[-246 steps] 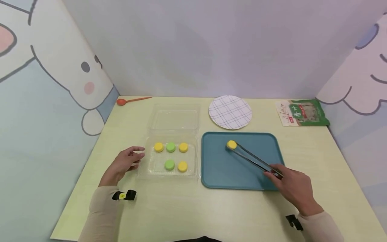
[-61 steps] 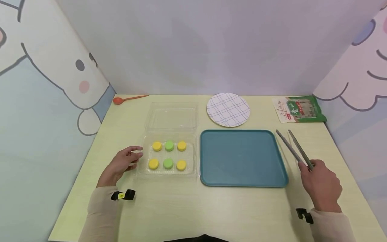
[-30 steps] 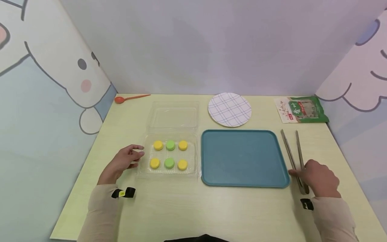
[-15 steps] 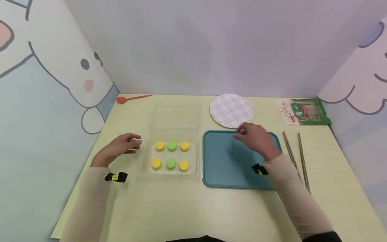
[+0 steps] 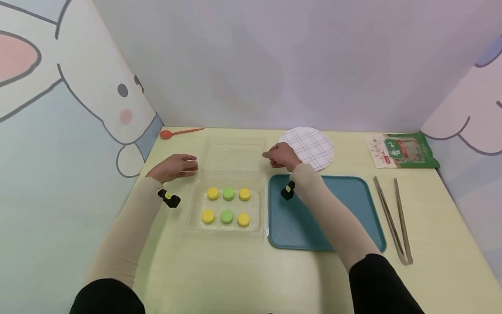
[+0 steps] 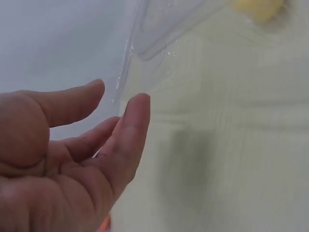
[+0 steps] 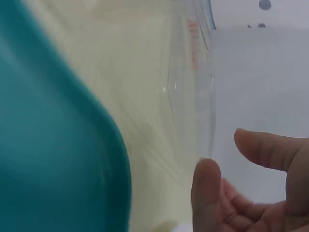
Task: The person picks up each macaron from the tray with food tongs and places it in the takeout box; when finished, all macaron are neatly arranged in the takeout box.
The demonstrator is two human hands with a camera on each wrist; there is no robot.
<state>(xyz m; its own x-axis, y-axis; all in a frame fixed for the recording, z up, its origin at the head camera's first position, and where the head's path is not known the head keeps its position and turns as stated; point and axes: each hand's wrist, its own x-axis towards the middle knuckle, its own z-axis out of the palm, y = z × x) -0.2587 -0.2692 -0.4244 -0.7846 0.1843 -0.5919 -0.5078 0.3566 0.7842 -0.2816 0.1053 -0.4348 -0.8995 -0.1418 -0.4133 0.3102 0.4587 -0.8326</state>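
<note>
A clear hinged plastic box (image 5: 259, 209) lies with its lid (image 5: 235, 158) folded back flat on the table. Inside its base stand round macaron-like sweets in two rows: several yellow ones (image 5: 213, 193) and two green (image 5: 228, 194). Beside the lid's left edge hovers my left hand (image 5: 174, 168), its thumb and fingers apart and holding nothing. My right hand (image 5: 283, 156) is at the lid's right edge, thumb and index finger parted in the right wrist view, nothing gripped. Steel tongs (image 5: 403, 224) lie spread on the table at the right.
A blue tray (image 5: 353, 205) sits right of the box, under my right forearm. Behind it is a checked round plate (image 5: 315, 146), partly covered by my right hand. A red spoon (image 5: 166, 134) lies back left, a green-and-white packet (image 5: 409, 150) back right.
A yellow sweet has gone from the tray into the box. My right hand has put down the tongs and moved left to the lid; my left hand has moved up beside it.
</note>
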